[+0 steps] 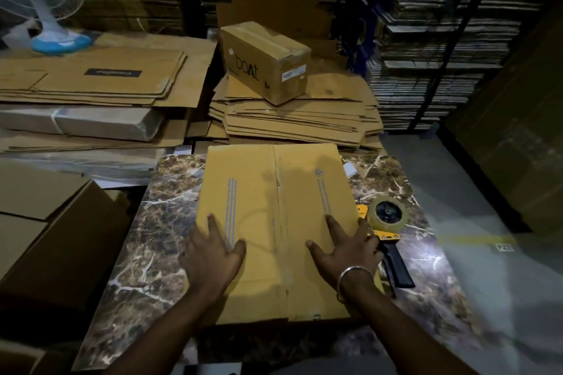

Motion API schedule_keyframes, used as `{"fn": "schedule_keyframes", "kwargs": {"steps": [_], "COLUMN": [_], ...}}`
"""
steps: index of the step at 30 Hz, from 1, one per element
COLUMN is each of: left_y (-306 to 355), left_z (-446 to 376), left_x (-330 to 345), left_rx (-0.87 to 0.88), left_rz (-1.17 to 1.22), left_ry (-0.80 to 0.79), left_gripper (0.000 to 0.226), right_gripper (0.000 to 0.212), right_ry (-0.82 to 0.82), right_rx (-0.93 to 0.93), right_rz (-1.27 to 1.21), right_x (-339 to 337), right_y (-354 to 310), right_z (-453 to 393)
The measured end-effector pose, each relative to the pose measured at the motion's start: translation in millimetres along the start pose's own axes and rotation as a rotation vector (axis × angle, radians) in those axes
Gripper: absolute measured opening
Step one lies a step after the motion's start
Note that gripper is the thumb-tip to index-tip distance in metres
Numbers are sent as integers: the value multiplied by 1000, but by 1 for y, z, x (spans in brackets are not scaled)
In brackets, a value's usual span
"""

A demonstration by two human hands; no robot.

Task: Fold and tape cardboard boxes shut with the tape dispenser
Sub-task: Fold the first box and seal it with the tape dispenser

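— What do we have under our palms?

— A flattened cardboard box (274, 222), smooth yellow-brown board with a seam down the middle and grey printed lines on either side, too small for us to read. It lies flat on the counter (152, 222), whose top is glossy and dark brown, marbled with white veins.

— And our hands?

— The left hand (213, 256) lies on the near left part of the box, fingers (213, 224) straight and spread, gripping nothing. The right hand (347, 250) rests on the near right part, fingers likewise stretched out and loose, with a thin metal bangle (355, 275) on the wrist.

— Where is the tape dispenser?

— The tape dispenser (387, 231) lies on the counter just beside the box's right edge, close to our right hand; we cannot tell whether they touch. It has a yellow frame, a black ribbed handle pointing towards us, and a roll of clear tape.

— Any writing we can read?

— On the far side, a sealed box (265, 61) of plain brown card, taped along its top, carries "boat" in black letters and a small white label. It sits tilted on a stack of flat cartons (292, 119). To the far left, another pile of flat cardboard (91, 82) bears a dark label we cannot read, and a white-and-blue fan (45, 3) stands behind it.

— And the right?

— Tall stacks of corrugated sheets (441, 39), edges showing.
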State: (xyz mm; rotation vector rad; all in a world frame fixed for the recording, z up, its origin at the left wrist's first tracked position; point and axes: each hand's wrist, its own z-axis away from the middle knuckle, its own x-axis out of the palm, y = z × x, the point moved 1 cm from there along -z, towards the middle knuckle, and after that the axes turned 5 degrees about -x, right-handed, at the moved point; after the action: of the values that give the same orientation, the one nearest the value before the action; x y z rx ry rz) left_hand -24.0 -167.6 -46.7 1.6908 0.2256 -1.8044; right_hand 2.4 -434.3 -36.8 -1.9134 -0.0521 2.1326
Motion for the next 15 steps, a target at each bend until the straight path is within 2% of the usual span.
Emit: {"fn": "schedule_keyframes", "kwargs": {"steps": [5,9,11,13,15], "left_y": [38,68,77,80,80], "left_z": [-6,-4,-3,-5,-6], "left_x": [18,29,35,39,43], "left_rx": [287,328,411,500,546], "left_rz": [-157,-120,-121,-155,-187], "left_ry": [-95,-121,-133,-137,-137], "left_gripper": [86,95,93,87,83], "right_gripper": [84,89,90,86,76], "right_ry": [-38,-73,-99,-67,10], "right_rx": [-11,-26,-65,-103,-137], "right_rz": [-11,-28,6,51,-20], "right_x": [1,-1,-4,-6,-1], "right_y": [0,4,9,15,28], "right_z": [0,-5,-7,-13,-26]}}
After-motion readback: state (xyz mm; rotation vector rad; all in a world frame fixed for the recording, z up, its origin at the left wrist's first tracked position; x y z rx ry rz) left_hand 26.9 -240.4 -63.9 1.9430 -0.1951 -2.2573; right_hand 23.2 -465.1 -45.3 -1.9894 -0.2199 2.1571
